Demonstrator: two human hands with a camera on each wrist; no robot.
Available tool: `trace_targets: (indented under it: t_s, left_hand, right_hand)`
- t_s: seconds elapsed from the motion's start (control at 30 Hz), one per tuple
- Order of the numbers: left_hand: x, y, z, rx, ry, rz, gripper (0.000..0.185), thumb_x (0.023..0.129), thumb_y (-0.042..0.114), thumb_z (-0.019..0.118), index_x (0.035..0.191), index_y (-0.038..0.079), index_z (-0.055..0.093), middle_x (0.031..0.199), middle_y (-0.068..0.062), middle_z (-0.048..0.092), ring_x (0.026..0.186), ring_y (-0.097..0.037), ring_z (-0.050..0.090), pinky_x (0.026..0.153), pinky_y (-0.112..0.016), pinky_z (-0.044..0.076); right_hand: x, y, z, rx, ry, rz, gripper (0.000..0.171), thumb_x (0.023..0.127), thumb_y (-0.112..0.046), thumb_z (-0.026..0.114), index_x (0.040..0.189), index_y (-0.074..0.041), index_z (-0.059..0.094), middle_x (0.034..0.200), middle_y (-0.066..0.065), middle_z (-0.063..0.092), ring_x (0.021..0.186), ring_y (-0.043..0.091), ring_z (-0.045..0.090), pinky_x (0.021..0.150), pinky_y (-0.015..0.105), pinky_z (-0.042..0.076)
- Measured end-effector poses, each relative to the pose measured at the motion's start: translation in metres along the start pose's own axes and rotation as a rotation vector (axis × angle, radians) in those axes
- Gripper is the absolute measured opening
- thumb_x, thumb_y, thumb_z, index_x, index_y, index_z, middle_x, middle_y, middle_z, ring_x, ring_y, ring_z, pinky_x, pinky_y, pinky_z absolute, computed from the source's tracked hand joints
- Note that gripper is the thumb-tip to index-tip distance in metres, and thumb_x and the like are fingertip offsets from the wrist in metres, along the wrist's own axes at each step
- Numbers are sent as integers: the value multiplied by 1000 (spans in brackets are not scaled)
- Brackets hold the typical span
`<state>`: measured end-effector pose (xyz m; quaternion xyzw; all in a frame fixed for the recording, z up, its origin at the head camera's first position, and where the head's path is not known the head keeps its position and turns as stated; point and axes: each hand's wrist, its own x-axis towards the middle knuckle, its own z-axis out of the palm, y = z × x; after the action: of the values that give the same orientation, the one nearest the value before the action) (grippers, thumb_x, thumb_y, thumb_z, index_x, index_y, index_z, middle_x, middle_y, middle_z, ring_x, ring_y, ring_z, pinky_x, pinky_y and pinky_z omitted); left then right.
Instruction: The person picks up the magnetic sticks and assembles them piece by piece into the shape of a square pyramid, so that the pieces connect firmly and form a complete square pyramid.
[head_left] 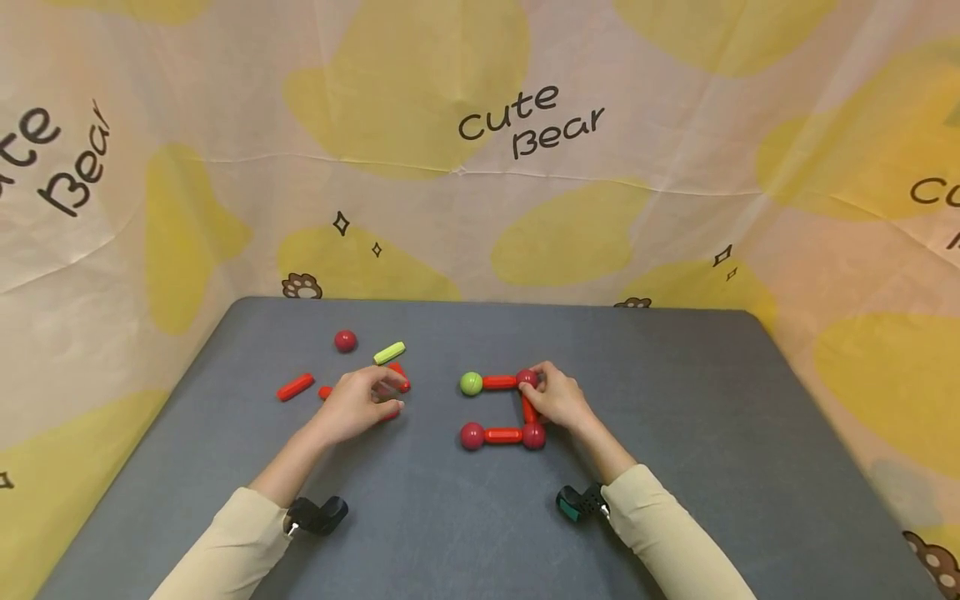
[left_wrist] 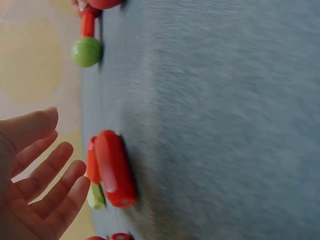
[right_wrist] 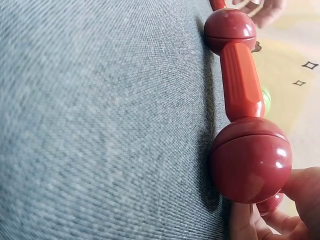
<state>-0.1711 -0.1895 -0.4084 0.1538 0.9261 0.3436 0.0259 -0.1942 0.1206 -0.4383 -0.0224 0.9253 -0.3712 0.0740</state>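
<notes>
On the grey table lies a joined shape of balls and rods, with its left side unclosed. A green ball [head_left: 471, 383] and a red rod [head_left: 499, 382] lead to the far-right red ball [head_left: 527, 377]. From there a side rod [head_left: 529, 408] runs down to the near-right ball [head_left: 533, 435], then another rod [head_left: 503, 435] reaches the near-left ball [head_left: 472, 436]. My right hand [head_left: 558, 398] pinches the far-right ball between thumb and fingers. My left hand [head_left: 356, 406], fingers relaxed and apart, hovers over loose red rods [left_wrist: 116, 170], partly hiding them in the head view.
Left of the shape are a loose red ball [head_left: 346, 341], a yellow-green rod [head_left: 389, 352] and another red rod [head_left: 296, 387]. A printed cloth [head_left: 420, 125] stands behind the table [head_left: 675, 375] and along its sides.
</notes>
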Motion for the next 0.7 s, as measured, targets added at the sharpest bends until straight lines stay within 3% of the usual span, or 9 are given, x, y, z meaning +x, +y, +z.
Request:
trace_targets:
  t_s: [0.27, 0.7]
  left_hand:
    - [-12, -12, 5, 57, 24, -17, 27, 75, 13, 74, 101, 7, 67, 96, -5, 66, 84, -18, 62, 72, -36, 50]
    - [-14, -22, 15, 122, 53, -15, 28, 67, 6, 76, 95, 9, 70, 79, 0, 62, 69, -12, 56, 62, -28, 42]
  right_hand:
    - [0, 1, -1, 6, 0, 8, 38, 86, -23, 63, 115, 0, 53, 69, 4, 56, 43, 11, 52, 42, 24, 41]
    - [-2, 3, -2, 30, -2, 15, 39, 86, -23, 64, 115, 0, 52, 69, 5, 55, 43, 12, 53, 43, 26, 44]
